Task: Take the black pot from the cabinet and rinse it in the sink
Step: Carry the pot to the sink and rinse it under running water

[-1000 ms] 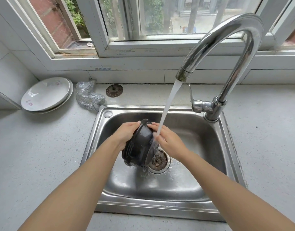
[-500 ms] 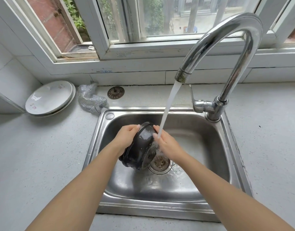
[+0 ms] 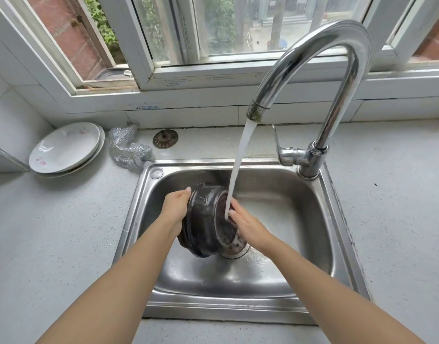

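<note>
The pot (image 3: 203, 219) lies tipped on its side over the sink (image 3: 275, 311), mouth facing right under the tap's (image 3: 337, 78) stream. The left hand (image 3: 175, 208) grips its base; the right hand (image 3: 248, 225) holds its rim.

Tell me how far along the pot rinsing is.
Done: the black pot is out of the cabinet and over the sink. In hand: the left hand steadies its base, the right hand works at its mouth, and water from the faucet lands there. Left: finishing the rinse; the water is running.
</note>
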`<state>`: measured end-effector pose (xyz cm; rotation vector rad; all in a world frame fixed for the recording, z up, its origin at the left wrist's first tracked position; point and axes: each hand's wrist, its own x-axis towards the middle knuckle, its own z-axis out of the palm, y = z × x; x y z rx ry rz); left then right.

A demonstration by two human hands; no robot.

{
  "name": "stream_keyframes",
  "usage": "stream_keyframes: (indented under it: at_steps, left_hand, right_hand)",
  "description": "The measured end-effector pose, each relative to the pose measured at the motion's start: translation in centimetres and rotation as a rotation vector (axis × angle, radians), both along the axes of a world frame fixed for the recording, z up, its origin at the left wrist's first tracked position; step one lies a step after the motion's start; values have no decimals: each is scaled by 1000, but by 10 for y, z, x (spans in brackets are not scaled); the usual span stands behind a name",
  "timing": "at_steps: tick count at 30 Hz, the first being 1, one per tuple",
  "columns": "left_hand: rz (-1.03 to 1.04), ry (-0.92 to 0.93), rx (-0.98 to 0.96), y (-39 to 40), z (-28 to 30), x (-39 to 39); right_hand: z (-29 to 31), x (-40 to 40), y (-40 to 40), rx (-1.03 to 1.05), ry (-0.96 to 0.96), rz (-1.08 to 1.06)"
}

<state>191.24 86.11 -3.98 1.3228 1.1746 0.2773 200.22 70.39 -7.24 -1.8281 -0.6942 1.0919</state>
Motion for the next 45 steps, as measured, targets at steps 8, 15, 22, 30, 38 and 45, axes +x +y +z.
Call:
stream_keyframes:
  at_steps: [8, 15, 22, 30, 38, 45]
  left_hand:
    - [241, 32, -152, 4, -8, 10]
    - [378, 10, -263, 7, -14, 14]
    - [490, -15, -330, 11, -18, 13]
    - [593, -40, -449, 18, -17, 22]
    - [528, 7, -347, 18, -19, 34]
    - [498, 23, -336, 22, -23, 19]
  right_hand:
    - [4, -17, -4, 60, 81, -20]
    - [4, -19, -8, 104, 14, -76]
    - [0, -12, -10, 25, -12, -113]
    - [4, -12, -3, 127, -40, -133]
    - [14, -6, -3, 107, -33, -146]
    - [3, -5, 3, 90, -28, -100]
